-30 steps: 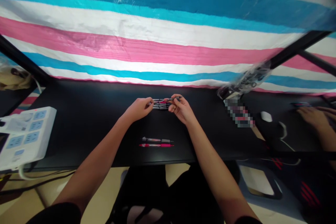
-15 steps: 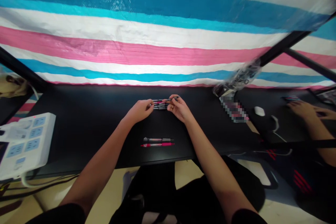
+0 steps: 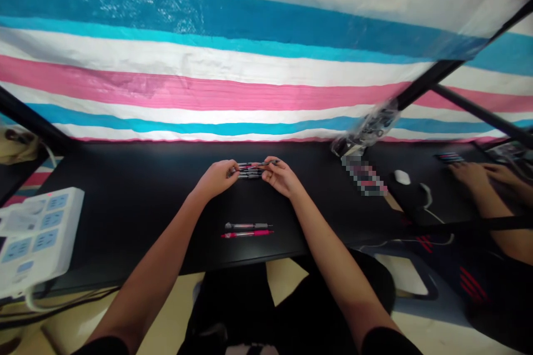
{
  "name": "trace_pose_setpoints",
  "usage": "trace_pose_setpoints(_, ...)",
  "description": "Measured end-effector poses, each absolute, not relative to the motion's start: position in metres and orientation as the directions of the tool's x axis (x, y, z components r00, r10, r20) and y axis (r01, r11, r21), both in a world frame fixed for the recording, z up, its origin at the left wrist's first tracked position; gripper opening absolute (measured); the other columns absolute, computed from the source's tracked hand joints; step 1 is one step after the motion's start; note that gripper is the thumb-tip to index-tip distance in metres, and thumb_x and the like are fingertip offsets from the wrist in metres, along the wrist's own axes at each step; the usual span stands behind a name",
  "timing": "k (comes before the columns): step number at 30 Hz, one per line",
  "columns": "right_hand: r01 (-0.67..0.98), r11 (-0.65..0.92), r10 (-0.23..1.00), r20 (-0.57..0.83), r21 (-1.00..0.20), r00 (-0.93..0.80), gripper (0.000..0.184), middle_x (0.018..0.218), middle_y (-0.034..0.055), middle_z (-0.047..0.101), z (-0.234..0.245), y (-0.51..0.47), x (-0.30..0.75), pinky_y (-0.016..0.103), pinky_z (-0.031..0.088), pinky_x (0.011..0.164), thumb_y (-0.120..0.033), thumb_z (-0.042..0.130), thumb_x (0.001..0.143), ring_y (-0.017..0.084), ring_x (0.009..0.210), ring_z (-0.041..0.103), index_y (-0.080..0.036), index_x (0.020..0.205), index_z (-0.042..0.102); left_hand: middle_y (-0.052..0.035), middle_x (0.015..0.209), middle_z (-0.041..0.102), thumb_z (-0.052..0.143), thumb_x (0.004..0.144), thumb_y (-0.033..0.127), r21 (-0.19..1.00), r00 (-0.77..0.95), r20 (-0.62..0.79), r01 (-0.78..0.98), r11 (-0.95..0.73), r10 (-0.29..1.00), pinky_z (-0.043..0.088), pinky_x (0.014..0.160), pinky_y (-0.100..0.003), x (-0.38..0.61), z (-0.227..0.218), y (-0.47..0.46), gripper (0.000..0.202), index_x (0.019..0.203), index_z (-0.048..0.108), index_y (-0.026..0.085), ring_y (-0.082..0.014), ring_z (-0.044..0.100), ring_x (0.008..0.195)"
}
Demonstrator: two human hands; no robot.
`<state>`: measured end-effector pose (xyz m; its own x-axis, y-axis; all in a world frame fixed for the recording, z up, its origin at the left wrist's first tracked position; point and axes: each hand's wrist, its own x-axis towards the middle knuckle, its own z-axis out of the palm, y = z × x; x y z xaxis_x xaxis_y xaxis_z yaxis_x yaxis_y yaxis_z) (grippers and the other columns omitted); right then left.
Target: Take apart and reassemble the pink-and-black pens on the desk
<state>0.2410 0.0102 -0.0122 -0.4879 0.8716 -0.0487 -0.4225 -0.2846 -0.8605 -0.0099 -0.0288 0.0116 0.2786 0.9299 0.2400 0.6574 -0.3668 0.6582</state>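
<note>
From my seat at the feed, both hands meet just above the centre of the frame, low over the black bench [image 3: 137, 199]. My left hand [image 3: 216, 178] has its grip pinched around the left end of a bundle of pens [image 3: 250, 171]. The pens lie crosswise, dark barrels with a bit of red among them. My right hand [image 3: 282, 178] closes its grip on the bundle's right end, thumb and fingertips pressed on the topmost barrel. I cannot tell how many pens are in the bundle.

Below the hands, nearer the bench's front edge, a grey pen [image 3: 247, 226] and a pink pen [image 3: 247, 234] lie side by side, parallel and just apart from each other, untouched.

At the lower left sits a white power strip [image 3: 35, 230] with blue sockets. A striped sheet [image 3: 250, 66] of blue, white and pink fills the upper frame. At the right a crumpled clear plastic bag [image 3: 368, 128] rests by a black post. A white mouse [image 3: 402, 176] lies farther right, and another person's hands [image 3: 472, 175] work at the far right edge.
</note>
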Motion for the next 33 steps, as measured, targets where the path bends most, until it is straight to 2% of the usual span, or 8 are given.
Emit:
trace_pose_setpoints(4,-0.466,-0.286,0.87,-0.024,-0.837,-0.492,0.028,0.107,0.006,0.081,-0.012,0.011,0.24,0.025,0.06,0.072,-0.036,0.083,0.084,0.011,0.069,0.071,-0.024,0.099,0.062,-0.002,0.082,0.067,0.063,0.088,0.023,0.638,0.273,0.255,0.674,-0.374,0.928,0.043,0.067,-0.027,-0.01,0.012,-0.028,0.006,0.091,0.066,0.018,-0.0139,0.056,0.066)
trace_pose_setpoints(10,-0.491,-0.262,0.894,-0.017,-0.831,-0.449,0.022,0.11,0.0061,0.08,-0.012,0.01,0.235,0.024,0.058,0.064,-0.034,0.079,0.088,0.009,0.059,0.062,-0.024,0.1,0.062,-0.0027,0.082,0.068,0.06,0.09,0.024,0.631,0.26,0.239,0.691,-0.353,0.935,0.043,0.066,-0.027,-0.012,0.017,-0.03,0.011,0.093,0.068,0.018,-0.0142,0.058,0.067)
trace_pose_setpoints(17,-0.509,-0.273,0.887,-0.009,-0.816,-0.461,0.023,0.108,0.0071,0.08,-0.011,0.007,0.23,0.024,0.056,0.064,-0.034,0.081,0.086,0.01,0.062,0.064,-0.024,0.1,0.065,0.0009,0.067,0.063,0.057,0.095,0.029,0.655,0.24,0.187,0.692,-0.302,0.953,0.039,0.06,-0.026,-0.014,0.017,-0.033,0.017,0.09,0.068,0.018,-0.013,0.054,0.058)
trace_pose_setpoints(27,-0.483,-0.258,0.892,-0.014,-0.837,-0.452,0.025,0.11,0.0081,0.08,-0.003,0.004,0.224,0.028,0.057,0.064,-0.036,0.083,0.083,0.012,0.063,0.065,-0.024,0.099,0.068,0.0014,0.07,0.063,0.056,0.097,0.031,0.683,0.21,0.148,0.685,-0.253,0.966,0.04,0.061,-0.025,-0.017,0.017,-0.032,0.016,0.095,0.066,0.019,-0.0127,0.054,0.06)
trace_pose_setpoints(33,-0.532,-0.225,0.928,-0.014,-0.816,-0.372,0.024,0.107,0.006,0.08,-0.007,0.005,0.223,0.028,0.058,0.067,-0.036,0.082,0.085,0.013,0.065,0.067,-0.025,0.101,0.067,0.0025,0.067,0.061,0.055,0.097,0.031,0.681,0.226,0.129,0.688,-0.252,0.966,0.039,0.06,-0.025,-0.016,0.017,-0.032,0.015,0.096,0.065,0.019,-0.0127,0.053,0.058)
